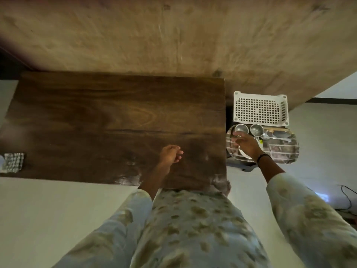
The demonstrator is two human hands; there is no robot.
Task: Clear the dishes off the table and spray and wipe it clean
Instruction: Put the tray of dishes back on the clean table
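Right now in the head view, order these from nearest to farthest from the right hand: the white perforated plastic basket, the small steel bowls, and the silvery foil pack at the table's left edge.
From the right hand:
1. Small steel bowls, just beyond the fingers on the tray.
2. White perforated plastic basket, farther back, behind the tray.
3. Silvery foil pack, far across at the table's left edge.

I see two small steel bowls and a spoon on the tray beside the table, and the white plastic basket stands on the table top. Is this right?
Not quite. The head view shows the white plastic basket off the table, beyond its right edge, just behind the tray. The rest holds: two small steel bowls and a spoon lie on that tray beside the table.
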